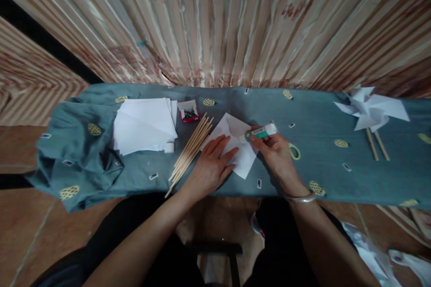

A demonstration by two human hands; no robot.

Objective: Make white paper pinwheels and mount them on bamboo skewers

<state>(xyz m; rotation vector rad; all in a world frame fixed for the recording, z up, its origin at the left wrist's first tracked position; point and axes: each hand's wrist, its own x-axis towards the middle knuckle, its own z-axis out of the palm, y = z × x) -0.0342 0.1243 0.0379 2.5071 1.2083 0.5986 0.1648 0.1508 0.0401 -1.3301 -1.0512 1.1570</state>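
Head view shows the left hand (213, 161) spread nearly flat, gripping nothing, on a white sheet (244, 163), which lies on the cloth (316, 116) just right of the sticks (190, 152). Curled around a glue stick (260, 132) (its green end over the sheet, contact unclear), the right hand (276, 152) sits beside a yellow-green loop (295, 151). Left of the sheet are a paper stack (144, 125), a red box (189, 117) of small metal pieces and a white cap (169, 147), while pinwheels (372, 107) lie well apart at far right.
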